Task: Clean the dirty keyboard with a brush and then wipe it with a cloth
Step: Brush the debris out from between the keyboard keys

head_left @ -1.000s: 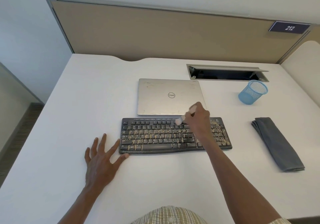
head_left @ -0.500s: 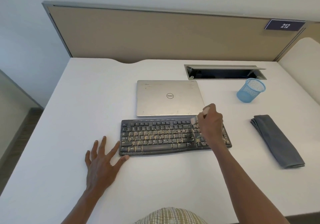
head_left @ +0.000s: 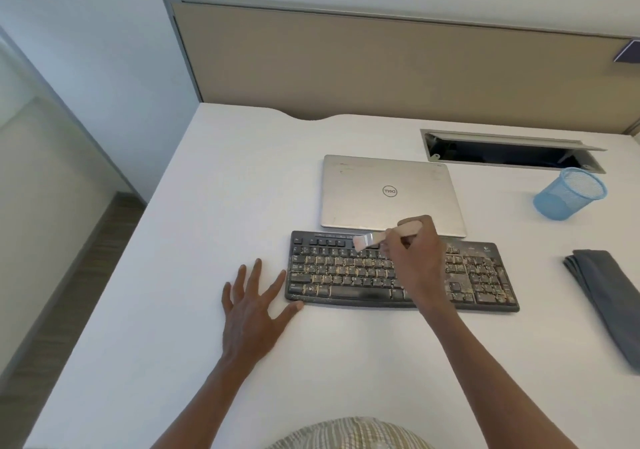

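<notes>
My right hand (head_left: 414, 258) covers the middle of the keyboard (head_left: 401, 272), so the keys under my palm and wrist are hidden, and so is the part of the brush (head_left: 384, 237) handle that runs through my fist. Only the pale wooden end above my knuckles and the light bristles at the other end show; the bristles are a little blurred, and I cannot tell whether they press on the keys or sit just above them. At the right edge the cloth (head_left: 606, 303) is cut off by the frame, and so is the dark sign (head_left: 628, 51) on the divider (head_left: 381, 64), too little of it left to read.

The keyboard is black and lies flat on the white desk (head_left: 173, 310), just in front of a closed silver laptop (head_left: 388, 195). Its keys are speckled with pale yellowish crumbs and dust — thickest across the letter rows and over the number pad on the right. The long bar along its front edge looks cleaner.

My right hand grips the brush with fingers curled round the handle, bristles pointing left over the top row of keys. My left hand (head_left: 254, 306) lies flat on the desk with fingers spread and straight, holding nothing — its thumb tip touches the keyboard's front left corner.

The grey cloth lies folded well to the right of the keyboard. A blue mesh cup (head_left: 568, 194) stands behind it, near a slot (head_left: 509, 152) in the desk.
</notes>
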